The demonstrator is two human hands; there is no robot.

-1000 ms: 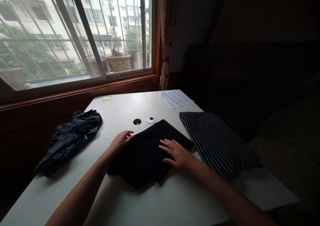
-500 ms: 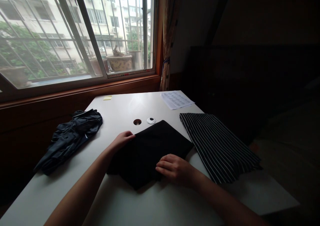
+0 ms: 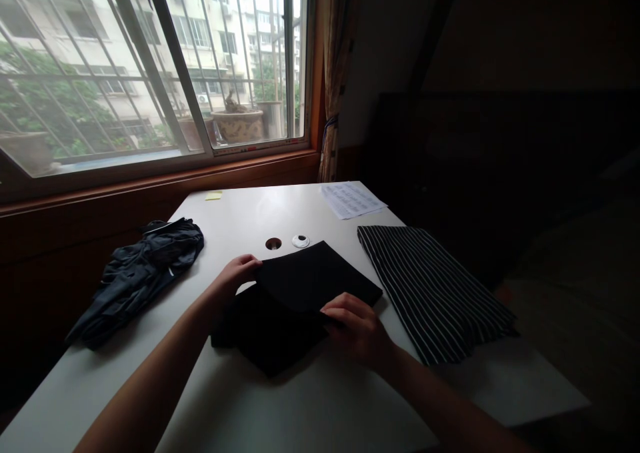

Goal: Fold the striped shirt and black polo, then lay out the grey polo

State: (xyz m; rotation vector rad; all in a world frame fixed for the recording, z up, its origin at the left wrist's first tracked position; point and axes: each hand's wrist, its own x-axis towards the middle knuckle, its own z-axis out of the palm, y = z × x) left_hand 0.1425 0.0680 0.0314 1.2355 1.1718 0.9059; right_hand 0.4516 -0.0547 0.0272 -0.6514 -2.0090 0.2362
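Note:
A folded black cloth (image 3: 295,299) lies in the middle of the white table (image 3: 240,399). My left hand (image 3: 234,276) is closed on its left edge, and my right hand (image 3: 356,326) is closed on its near right edge. Between them the upper layer of the cloth is raised off the lower layer and curls toward the far side.
A crumpled dark blue garment (image 3: 137,276) lies at the table's left. A folded black-and-white striped cloth (image 3: 435,293) lies at the right. Behind are a cable hole (image 3: 273,243), a white cap (image 3: 301,241), a printed sheet (image 3: 353,199) and a yellow note (image 3: 213,195).
My right hand slid from flat on top of the cloth to its near edge and closed on it. Both hands have lifted the upper layer.

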